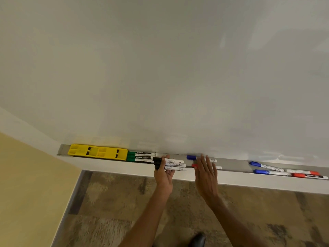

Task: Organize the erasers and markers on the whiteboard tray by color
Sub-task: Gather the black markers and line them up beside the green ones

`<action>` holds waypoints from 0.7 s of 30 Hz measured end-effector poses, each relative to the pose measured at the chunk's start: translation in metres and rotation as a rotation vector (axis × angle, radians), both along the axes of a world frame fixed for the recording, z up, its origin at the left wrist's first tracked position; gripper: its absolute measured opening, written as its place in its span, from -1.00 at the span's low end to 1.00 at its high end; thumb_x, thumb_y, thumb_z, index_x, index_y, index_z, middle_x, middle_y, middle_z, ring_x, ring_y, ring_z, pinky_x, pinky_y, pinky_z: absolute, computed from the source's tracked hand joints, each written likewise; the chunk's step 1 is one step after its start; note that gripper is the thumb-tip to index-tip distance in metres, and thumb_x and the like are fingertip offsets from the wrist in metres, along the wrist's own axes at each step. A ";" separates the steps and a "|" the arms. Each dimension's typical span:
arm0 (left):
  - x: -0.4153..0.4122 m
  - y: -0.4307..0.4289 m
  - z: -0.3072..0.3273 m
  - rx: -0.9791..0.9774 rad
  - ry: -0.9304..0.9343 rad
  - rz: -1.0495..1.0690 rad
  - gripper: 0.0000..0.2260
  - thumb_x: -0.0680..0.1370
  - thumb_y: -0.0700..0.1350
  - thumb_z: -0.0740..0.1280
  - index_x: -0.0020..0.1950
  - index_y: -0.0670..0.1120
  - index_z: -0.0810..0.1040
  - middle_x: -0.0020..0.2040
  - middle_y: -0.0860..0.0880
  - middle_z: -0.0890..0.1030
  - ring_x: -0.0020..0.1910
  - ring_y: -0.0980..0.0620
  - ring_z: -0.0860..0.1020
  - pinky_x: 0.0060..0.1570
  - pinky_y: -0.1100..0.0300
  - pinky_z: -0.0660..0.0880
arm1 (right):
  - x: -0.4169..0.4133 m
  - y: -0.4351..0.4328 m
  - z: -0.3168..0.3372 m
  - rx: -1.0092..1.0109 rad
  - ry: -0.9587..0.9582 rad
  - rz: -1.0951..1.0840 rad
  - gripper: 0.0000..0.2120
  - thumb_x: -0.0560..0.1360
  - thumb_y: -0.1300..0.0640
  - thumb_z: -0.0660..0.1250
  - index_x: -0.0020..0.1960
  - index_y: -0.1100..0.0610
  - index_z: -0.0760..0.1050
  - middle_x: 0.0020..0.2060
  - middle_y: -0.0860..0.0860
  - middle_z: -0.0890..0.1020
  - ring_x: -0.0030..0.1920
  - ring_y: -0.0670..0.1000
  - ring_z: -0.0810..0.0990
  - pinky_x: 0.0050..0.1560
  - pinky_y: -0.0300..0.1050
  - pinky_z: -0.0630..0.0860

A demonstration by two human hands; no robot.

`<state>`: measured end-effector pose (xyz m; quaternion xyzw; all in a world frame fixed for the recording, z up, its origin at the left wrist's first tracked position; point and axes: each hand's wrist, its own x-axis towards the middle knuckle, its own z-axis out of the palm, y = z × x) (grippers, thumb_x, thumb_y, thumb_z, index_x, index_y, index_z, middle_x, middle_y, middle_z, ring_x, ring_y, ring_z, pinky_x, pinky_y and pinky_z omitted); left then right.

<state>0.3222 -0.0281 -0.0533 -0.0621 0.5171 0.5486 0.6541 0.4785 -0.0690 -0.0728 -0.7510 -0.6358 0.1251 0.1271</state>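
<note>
Two yellow erasers (98, 152) lie side by side at the left end of the whiteboard tray (233, 164). Right of them lie three green-capped markers (140, 156). My left hand (162, 173) is shut on a bundle of black-capped markers (170, 164), held over the tray just right of the green ones. My right hand (206, 172) is open, fingers spread, over a blue-capped marker (192, 157) and a red-capped marker (195, 165), partly hiding both. Farther right lie two blue markers (267, 169) and two red markers (308, 174).
The white board (160, 68) fills the upper view. A yellow wall (32, 184) stands at the left. Patterned brown carpet (115, 211) lies below the tray, and a dark shoe tip (198, 238) shows at the bottom.
</note>
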 end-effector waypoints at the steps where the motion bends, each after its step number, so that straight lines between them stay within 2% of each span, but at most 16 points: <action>1: 0.002 0.000 0.000 0.003 0.003 -0.005 -0.65 0.62 -0.19 0.29 0.39 -0.24 0.46 0.29 -0.24 0.58 0.29 -0.23 0.54 0.19 -0.08 0.53 | -0.008 0.002 0.004 0.050 0.184 -0.068 -0.57 0.68 0.04 0.07 0.54 0.08 0.23 0.50 0.09 0.34 0.53 0.11 0.27 0.51 0.07 0.20; 2: 0.005 0.001 0.001 0.006 0.010 -0.012 -0.66 0.62 -0.19 0.29 0.39 -0.25 0.46 0.29 -0.24 0.58 0.28 -0.24 0.55 0.16 -0.06 0.54 | -0.016 0.005 0.007 0.052 0.412 -0.144 -0.59 0.68 0.03 0.10 0.50 0.08 0.31 0.40 0.10 0.49 0.40 0.10 0.46 0.39 0.04 0.40; 4: 0.009 0.002 0.001 0.012 0.025 -0.033 -0.66 0.61 -0.20 0.29 0.38 -0.26 0.47 0.28 -0.26 0.58 0.27 -0.26 0.55 0.09 -0.03 0.58 | -0.030 0.017 0.014 -0.047 0.888 -0.283 -0.63 0.66 0.04 0.18 0.43 0.10 0.40 0.24 0.11 0.60 0.16 0.03 0.61 0.12 -0.04 0.62; 6: 0.012 0.004 0.001 0.024 0.037 -0.048 -0.66 0.61 -0.20 0.30 0.37 -0.28 0.47 0.26 -0.27 0.58 0.25 -0.27 0.56 0.05 -0.02 0.60 | -0.034 0.027 0.018 -0.146 1.250 -0.403 -0.68 0.62 0.14 0.26 0.36 0.17 0.47 0.18 0.17 0.60 0.08 0.03 0.65 -0.02 -0.09 0.67; 7: 0.012 0.005 0.002 0.033 0.045 -0.055 -0.66 0.61 -0.20 0.30 0.37 -0.28 0.47 0.25 -0.27 0.58 0.23 -0.26 0.56 0.03 -0.01 0.62 | -0.034 0.031 0.016 -0.166 1.337 -0.438 -0.72 0.61 0.20 0.29 0.30 0.20 0.52 0.16 0.20 0.61 0.05 0.04 0.66 -0.05 -0.11 0.67; 10: 0.008 0.012 0.000 0.046 0.063 -0.120 -0.66 0.60 -0.17 0.32 0.34 -0.30 0.49 0.27 -0.30 0.58 0.22 -0.24 0.57 -0.02 0.06 0.64 | -0.030 0.038 0.010 -0.166 1.394 -0.476 -0.80 0.59 0.26 0.31 0.19 0.25 0.57 0.10 0.23 0.65 0.00 0.07 0.68 -0.08 -0.16 0.67; 12: 0.004 0.016 -0.001 0.027 0.067 -0.164 -0.63 0.59 -0.14 0.34 0.33 -0.31 0.49 0.26 -0.31 0.58 0.22 -0.23 0.58 0.10 0.03 0.60 | -0.029 0.041 0.006 -0.145 1.376 -0.487 -0.81 0.59 0.27 0.30 0.18 0.27 0.57 0.08 0.23 0.65 -0.02 0.06 0.67 -0.08 -0.16 0.67; 15: 0.000 0.015 -0.005 -0.021 0.091 -0.195 -0.63 0.56 -0.12 0.39 0.27 -0.32 0.52 0.20 -0.29 0.62 0.22 -0.20 0.59 0.24 0.00 0.53 | -0.032 0.047 0.003 -0.109 1.287 -0.494 -0.82 0.60 0.29 0.27 0.17 0.29 0.56 0.07 0.25 0.64 -0.02 0.09 0.66 0.00 -0.06 0.66; 17: -0.001 0.009 -0.009 -0.060 0.135 -0.182 -0.71 0.55 -0.16 0.41 0.18 -0.31 0.57 0.14 -0.27 0.64 0.17 -0.18 0.62 0.18 0.01 0.56 | -0.036 0.051 0.002 -0.097 1.224 -0.482 -0.82 0.61 0.30 0.25 0.16 0.28 0.56 0.07 0.25 0.63 -0.01 0.12 0.66 -0.02 -0.08 0.67; 19: 0.000 0.004 -0.012 -0.081 0.163 -0.150 -0.79 0.54 -0.21 0.42 0.11 -0.29 0.60 0.08 -0.26 0.66 0.09 -0.17 0.65 0.08 0.03 0.59 | -0.042 0.054 0.004 -0.079 1.163 -0.463 -0.82 0.62 0.31 0.23 0.16 0.27 0.55 0.08 0.23 0.62 0.03 0.14 0.65 -0.13 -0.23 0.67; 21: -0.001 0.004 -0.014 -0.103 0.207 -0.115 -0.80 0.53 -0.24 0.42 0.10 -0.33 0.60 -0.02 -0.26 0.68 -0.03 -0.15 0.67 -0.04 0.07 0.63 | -0.047 0.057 0.003 -0.070 1.126 -0.449 -0.83 0.63 0.31 0.21 0.15 0.27 0.53 0.08 0.22 0.61 0.04 0.14 0.63 -0.18 -0.29 0.66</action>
